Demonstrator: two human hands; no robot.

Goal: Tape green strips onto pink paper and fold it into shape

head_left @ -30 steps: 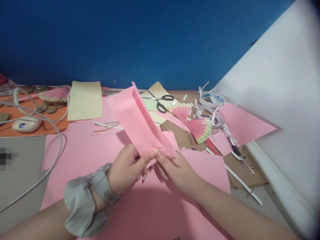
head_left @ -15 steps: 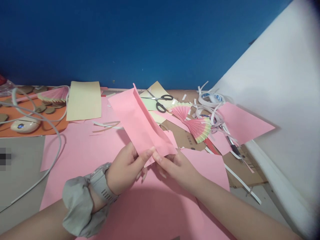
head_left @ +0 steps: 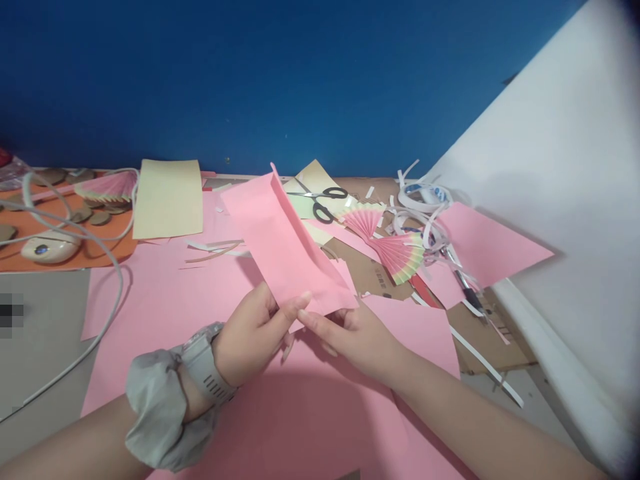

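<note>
A strip of pink paper [head_left: 280, 247], folded up along its right side, is held above the table in both hands. My left hand [head_left: 255, 327] pinches its near edge, thumb on top and fingers underneath. From the other side my right hand [head_left: 350, 333] grips the same edge, its thumb tip close to the left thumb. Most of the fingertips are hidden beneath the paper. Under the hands lie large pink sheets [head_left: 165, 300]. Behind the held strip are black-handled scissors [head_left: 323, 203] with spread handles, and pleated pink fans with yellow-green edges [head_left: 395, 257].
At the left, a white mouse-shaped device [head_left: 51, 247] and a looping cable [head_left: 120, 293] lie by an orange sheet [head_left: 113, 257]. A pale yellow sheet [head_left: 169, 200] is behind. At right are curled white strips [head_left: 420, 197], a pen [head_left: 467, 290], cardboard [head_left: 500, 343] and a pink sheet [head_left: 493, 247].
The right thumb has slid slightly left along the paper's near edge. The pink strip has shifted a little; both hands still hold it.
</note>
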